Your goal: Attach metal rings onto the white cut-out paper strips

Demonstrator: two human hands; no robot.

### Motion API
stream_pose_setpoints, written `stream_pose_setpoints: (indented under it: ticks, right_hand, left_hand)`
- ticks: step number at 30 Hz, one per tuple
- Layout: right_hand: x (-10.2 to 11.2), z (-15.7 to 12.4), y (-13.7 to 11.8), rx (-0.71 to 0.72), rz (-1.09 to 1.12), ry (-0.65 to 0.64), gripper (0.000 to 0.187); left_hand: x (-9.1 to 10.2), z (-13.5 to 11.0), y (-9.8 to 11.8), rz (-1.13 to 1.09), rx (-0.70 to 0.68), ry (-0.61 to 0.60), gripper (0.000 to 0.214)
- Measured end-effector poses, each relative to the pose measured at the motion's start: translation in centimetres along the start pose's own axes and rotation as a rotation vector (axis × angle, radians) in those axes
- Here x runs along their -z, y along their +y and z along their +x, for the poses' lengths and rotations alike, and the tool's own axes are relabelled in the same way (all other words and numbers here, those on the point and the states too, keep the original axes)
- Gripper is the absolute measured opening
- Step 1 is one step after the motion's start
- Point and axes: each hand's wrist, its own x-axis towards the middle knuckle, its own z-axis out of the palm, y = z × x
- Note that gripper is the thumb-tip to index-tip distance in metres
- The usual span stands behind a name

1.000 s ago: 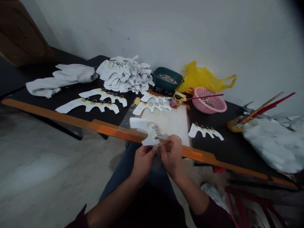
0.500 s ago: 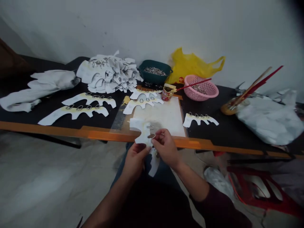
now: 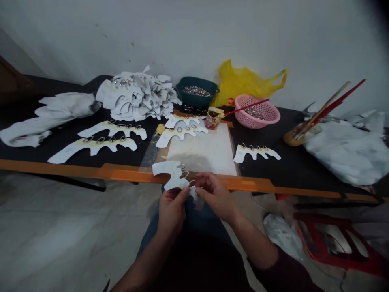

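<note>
My left hand point(image 3: 172, 207) pinches a white scalloped piece point(image 3: 170, 174) between thumb and fingers, above my lap at the table's front edge. Thin metal rings point(image 3: 184, 174) stick out along its glue-yellowed edge. My right hand point(image 3: 214, 196) is closed at the same edge, thumb and forefinger pinched at the lower part of the piece beside a ring. The fingers hide just what they grip there. Similar ringed pieces lie on the table: two at left point(image 3: 94, 148), two overlapping in the middle point(image 3: 182, 132) and one at right point(image 3: 257, 152).
A heap of white pieces point(image 3: 136, 95) lies at the back left, beside a dark green basket point(image 3: 197, 99) of metal rings. A small glue cup point(image 3: 213, 119) with a red brush stands before a pink basket point(image 3: 258, 115). Orange tape point(image 3: 121, 173) edges the table; a red stool point(image 3: 331, 243) stands below right.
The scalloped piece has shifted left and down and turned, its lower end now mostly hidden behind my hands. My right hand has moved slightly down along the ringed edge.
</note>
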Motion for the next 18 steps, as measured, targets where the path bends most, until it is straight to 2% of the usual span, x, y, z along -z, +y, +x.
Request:
stream_pose_setpoints:
  ticks: [2,4,6,7,8,9,10,12,13,14,16,18]
  right_hand:
    - [0.4,-0.2,-0.2,0.041,-0.068,0.000,0.027]
    - [1.2,-0.2,-0.8,0.092,-0.150,-0.024,0.027]
    - [2.3,-0.1,-1.8,0.144,-0.262,-0.111,0.028]
    - [2.8,0.0,-2.4,0.174,-0.329,-0.176,0.028]
    - [3.2,0.1,-3.1,0.213,-0.403,-0.242,0.028]
    - [3.5,0.2,-3.7,0.256,-0.473,-0.292,0.027]
    - [3.7,0.3,-4.3,0.296,-0.534,-0.330,0.026]
    - [3.7,0.5,-5.2,0.363,-0.635,-0.359,0.020]
    - [3.6,0.6,-5.5,0.395,-0.676,-0.354,0.017]
    - [3.5,0.6,-5.6,0.436,-0.715,-0.340,0.014]
    - [3.3,0.7,-5.7,0.545,-0.783,-0.297,0.010]
    - [3.2,0.8,-5.5,0.648,-0.839,-0.248,0.011]
  left_hand:
    - [0.5,-0.4,-0.1,-0.009,0.040,-0.032,0.031]
    - [1.5,-1.0,0.2,0.073,0.011,0.024,0.028]
    - [2.3,-1.6,1.2,0.293,-0.219,0.181,0.028]
    - [2.5,-1.8,1.9,0.462,-0.393,0.253,0.032]
    - [2.4,-2.0,2.8,0.652,-0.607,0.274,0.038]
    - [2.1,-2.0,3.7,0.882,-0.775,0.208,0.044]
    - [1.5,-2.0,4.6,1.118,-0.851,0.065,0.045]
    - [-0.1,-1.7,6.2,1.415,-0.864,-0.306,0.028]
    - [-0.9,-1.5,6.8,1.475,-0.804,-0.444,0.020]
    - [-1.6,-1.3,7.1,1.490,-0.739,-0.521,0.016]
    - [-2.5,-0.9,7.1,1.442,-0.626,-0.546,0.015]
    - [-2.7,-0.6,6.5,1.357,-0.598,-0.481,0.013]
